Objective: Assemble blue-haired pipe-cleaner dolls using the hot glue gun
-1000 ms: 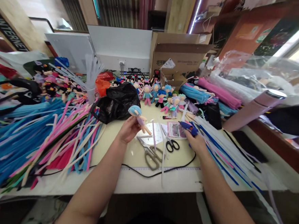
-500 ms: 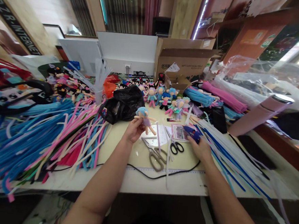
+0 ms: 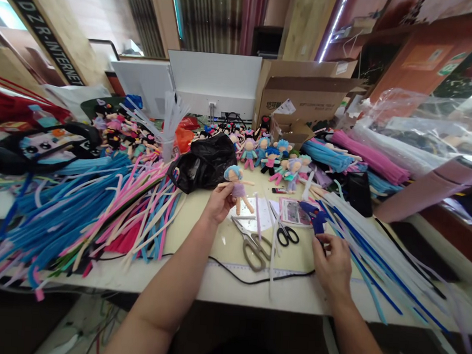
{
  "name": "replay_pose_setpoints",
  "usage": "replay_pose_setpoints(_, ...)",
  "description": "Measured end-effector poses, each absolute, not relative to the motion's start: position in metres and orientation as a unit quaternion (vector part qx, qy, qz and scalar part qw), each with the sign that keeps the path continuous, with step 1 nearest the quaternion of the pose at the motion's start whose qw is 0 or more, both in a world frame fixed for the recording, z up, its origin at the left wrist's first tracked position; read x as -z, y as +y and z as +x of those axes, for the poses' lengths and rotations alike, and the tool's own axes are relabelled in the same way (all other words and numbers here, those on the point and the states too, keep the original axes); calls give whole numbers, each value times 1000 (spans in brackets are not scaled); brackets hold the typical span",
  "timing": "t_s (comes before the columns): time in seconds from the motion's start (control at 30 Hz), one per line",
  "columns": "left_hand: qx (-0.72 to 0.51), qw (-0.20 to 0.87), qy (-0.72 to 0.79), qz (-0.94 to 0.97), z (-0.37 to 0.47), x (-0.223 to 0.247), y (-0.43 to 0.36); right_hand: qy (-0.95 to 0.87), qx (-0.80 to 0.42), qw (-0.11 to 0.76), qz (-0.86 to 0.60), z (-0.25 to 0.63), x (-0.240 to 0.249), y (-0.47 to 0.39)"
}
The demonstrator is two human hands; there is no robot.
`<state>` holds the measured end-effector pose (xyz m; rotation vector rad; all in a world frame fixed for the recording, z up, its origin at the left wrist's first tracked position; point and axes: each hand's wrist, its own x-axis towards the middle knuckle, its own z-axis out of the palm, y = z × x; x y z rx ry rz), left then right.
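My left hand (image 3: pixel 221 202) pinches a small doll (image 3: pixel 239 190) by its side, above the table. The doll has light blue hair, a lilac body and beige arms and legs. On the right lies a dark blue glue gun (image 3: pixel 317 217), with my right hand (image 3: pixel 332 259) closed around the lower end of its handle; part of the grip is hidden by the fingers. Between the hands are scissors with grey-brown handles (image 3: pixel 255 254), black-handled scissors (image 3: pixel 287 235), a white sheet (image 3: pixel 246 218) and a pink-edged card (image 3: pixel 294 211).
Bundles of coloured pipe cleaners (image 3: pixel 76 209) cover the left side; white and blue ones (image 3: pixel 373 240) lie at right. Several finished dolls (image 3: pixel 271 160) stand behind a black plastic bag (image 3: pixel 208 161). A pink flask (image 3: pixel 433 188) leans at right. A black cord (image 3: pixel 248 282) crosses the front.
My right hand has slid down and toward me, from the glue gun's body to its handle end. The left hand still holds the doll, now turned more upright. The view has shifted left.
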<state>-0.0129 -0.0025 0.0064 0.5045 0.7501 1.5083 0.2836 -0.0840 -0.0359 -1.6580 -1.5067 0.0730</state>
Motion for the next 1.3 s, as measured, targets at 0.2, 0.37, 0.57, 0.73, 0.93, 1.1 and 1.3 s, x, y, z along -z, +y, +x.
replay_pose_setpoints(0.2, -659, 628, 331, 250, -13, -9, -4, -750, -127, 293, -579, 227, 1, -53)
replay_pose_setpoints(0.37, -653, 624, 330, 274, -12, -11, -5, -764, -132, 93, -625, 173, -8, -11)
replay_pose_setpoints(0.57, -651, 619, 336, 285, -14, -11, -3, -724, -162, 65, -667, 150, 5, 17)
replay_pose_setpoints(0.73, -650, 618, 346, 277, -14, -11, -4, -704, -206, 130, -667, 167, 0, 22)
replay_pose_setpoints(0.93, -650, 621, 367, 240, -15, -13, -5, -686, -318, 303, -581, 198, -25, 27)
replay_pose_setpoints(1.1, -624, 637, 366, 267, -11, -14, -8, -608, -470, 495, -405, 208, -33, 22)
replay_pose_setpoints(1.3, -555, 650, 395, 337, -10, -13, -9, -746, -309, 468, -359, 213, -30, 20)
